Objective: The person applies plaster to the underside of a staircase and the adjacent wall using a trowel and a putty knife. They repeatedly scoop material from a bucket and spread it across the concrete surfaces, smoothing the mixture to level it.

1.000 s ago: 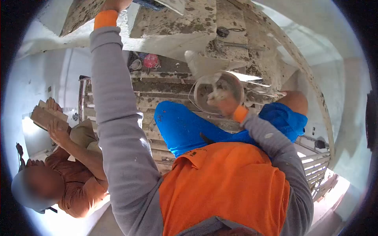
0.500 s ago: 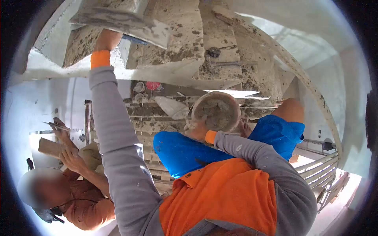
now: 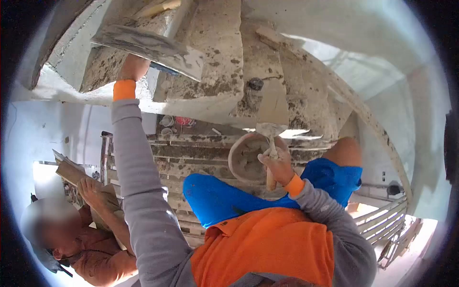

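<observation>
My left hand (image 3: 135, 67) is raised to a plastered step and closed on a plastering trowel, its fingers partly hidden. The trowel's long flat plate (image 3: 153, 48) is smeared with grey mortar, and a bit of blue handle (image 3: 165, 69) shows below it. In front of my knees, my right hand (image 3: 279, 165) grips a pointing trowel by its wooden handle (image 3: 270, 179). The pale blade (image 3: 272, 107) points away from me, toward the steps. Beneath that hand stands a round bucket (image 3: 233, 162) with grey mortar inside, partly covered by my hand.
Mortar-spotted steps (image 3: 215, 62) rise ahead, with a small black object (image 3: 256, 84) on one. A curved strip (image 3: 354, 86) runs down the right side. At lower left a co-worker (image 3: 105, 253) holds a board (image 3: 71, 174). Slatted railing (image 3: 385, 210) stands at right.
My right hand has risen from the bucket's left side to above it, and the pointing trowel's blade has swung from left to pointing ahead. The plastering trowel has shifted slightly down in view.
</observation>
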